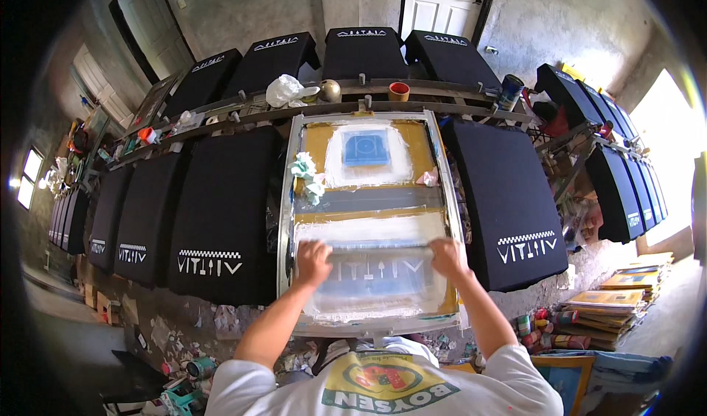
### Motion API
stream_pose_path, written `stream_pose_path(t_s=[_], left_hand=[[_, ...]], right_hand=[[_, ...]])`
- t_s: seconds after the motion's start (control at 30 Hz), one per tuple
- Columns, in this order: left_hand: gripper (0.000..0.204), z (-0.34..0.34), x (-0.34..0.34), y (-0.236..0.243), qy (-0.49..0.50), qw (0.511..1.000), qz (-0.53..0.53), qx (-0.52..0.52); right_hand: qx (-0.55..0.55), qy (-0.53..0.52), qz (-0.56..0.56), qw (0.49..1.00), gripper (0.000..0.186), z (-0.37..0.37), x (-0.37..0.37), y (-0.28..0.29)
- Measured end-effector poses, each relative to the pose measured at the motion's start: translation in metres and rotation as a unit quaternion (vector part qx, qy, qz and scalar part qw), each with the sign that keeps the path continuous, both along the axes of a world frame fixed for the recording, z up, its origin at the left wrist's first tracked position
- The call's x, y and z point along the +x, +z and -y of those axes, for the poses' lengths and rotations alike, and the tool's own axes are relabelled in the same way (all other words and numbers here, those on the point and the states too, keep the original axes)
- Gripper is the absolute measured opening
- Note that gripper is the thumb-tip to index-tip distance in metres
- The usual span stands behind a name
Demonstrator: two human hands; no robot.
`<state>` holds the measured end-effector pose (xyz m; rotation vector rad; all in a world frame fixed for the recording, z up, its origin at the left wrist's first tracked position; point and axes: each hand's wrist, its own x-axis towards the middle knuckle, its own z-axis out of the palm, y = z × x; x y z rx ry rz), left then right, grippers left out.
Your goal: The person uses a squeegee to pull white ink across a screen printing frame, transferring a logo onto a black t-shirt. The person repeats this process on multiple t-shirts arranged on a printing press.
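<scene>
Your left hand (314, 262) and right hand (448, 257), arms (274, 324) stretched forward, are gripping a squeegee (379, 249) across the framed screen (372, 199); beyond are a red cup (398, 91) and a dark can (509, 92), their contents unclear

The cloths (224, 202) are black with white checks and shapes. The screen (372, 199) has brown, white, grey and blue.
</scene>
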<state>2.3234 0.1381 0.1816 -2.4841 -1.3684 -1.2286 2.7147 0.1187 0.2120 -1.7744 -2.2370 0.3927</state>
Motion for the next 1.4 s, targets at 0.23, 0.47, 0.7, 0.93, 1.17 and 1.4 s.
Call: stream_pose_path(t_s=[0.23, 0.47, 0.7, 0.93, 1.17, 1.4], left_hand=[[0.021, 0.156, -0.026, 0.013, -0.031, 0.993, 0.001, -0.117], [0.026, 0.044, -0.028, -0.002, 0.005, 1.000, -0.002, -0.011], [0.024, -0.014, -0.027, -0.011, 0.040, 0.999, -0.011, -0.016], [0.022, 0.138, -0.032, -0.009, 0.023, 0.999, 0.015, -0.035], [0.027, 0.156, -0.026, 0.014, 0.003, 0.997, -0.005, -0.077], [0.025, 0.151, -0.034, 0.035, -0.001, 0.998, 0.007, -0.067]], right_hand=[[0.018, 0.065, -0.002, 0.998, 0.026, 0.155, -0.011, 0.017], [0.016, 0.048, 0.054, 0.997, 0.022, 0.039, -0.018, 0.006], [0.103, 0.031, -0.022, 0.994, 0.025, -0.028, -0.024, -0.009], [0.100, 0.049, -0.035, 0.993, 0.036, 0.128, -0.032, -0.008], [0.128, 0.080, -0.013, 0.988, 0.022, 0.149, -0.041, 0.037], [0.046, 0.070, -0.032, 0.996, 0.021, 0.150, -0.032, 0.056]])
